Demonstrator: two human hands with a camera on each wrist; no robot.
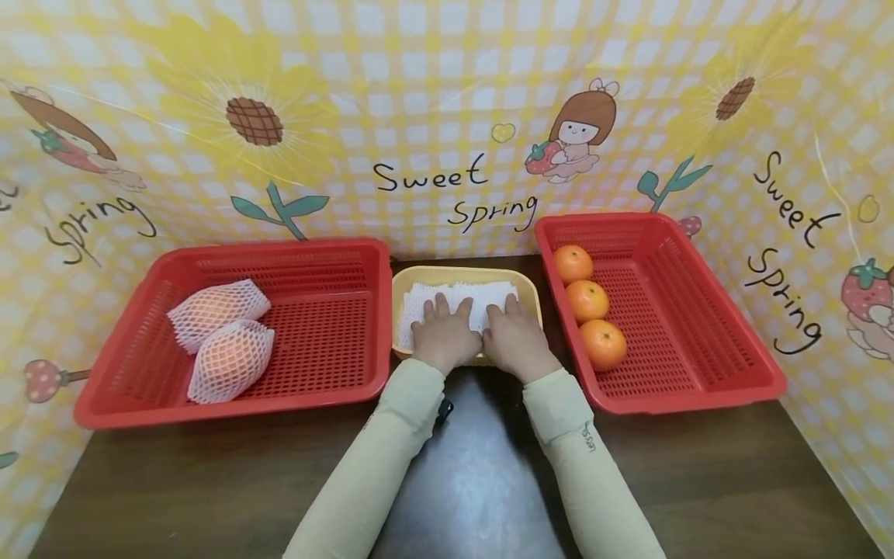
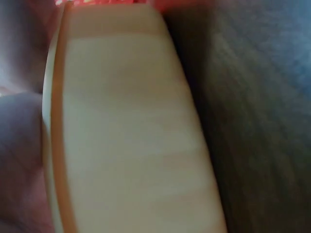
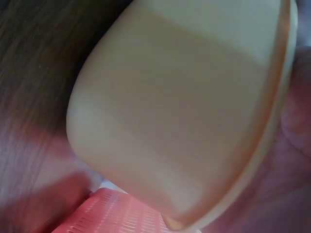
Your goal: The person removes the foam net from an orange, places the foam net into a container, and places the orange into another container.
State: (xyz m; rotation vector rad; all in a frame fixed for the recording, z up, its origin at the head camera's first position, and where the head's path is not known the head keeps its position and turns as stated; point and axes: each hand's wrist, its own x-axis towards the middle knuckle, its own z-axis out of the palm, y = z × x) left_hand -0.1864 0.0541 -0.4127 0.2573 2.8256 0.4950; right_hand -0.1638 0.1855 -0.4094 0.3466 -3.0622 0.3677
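In the head view a small yellow bin (image 1: 534,299) stands between two red baskets, with white foam nets (image 1: 419,299) inside. My left hand (image 1: 447,334) reaches over its front rim, fingers spread and lying on the nets. Close beside it my right hand (image 1: 517,335) also lies on the nets, its fingers extended, the two thumbs near each other. Both wrist views are filled by the outer wall of the yellow bin (image 2: 126,116), with part of each hand at the rim.
Two oranges in foam nets (image 1: 233,361) lie in the left red basket (image 1: 314,400). Several bare oranges (image 1: 602,345) line the left side of the right red basket (image 1: 740,380). A yellow checked cloth (image 1: 433,93) hangs behind, and the brown table (image 1: 209,481) extends in front.
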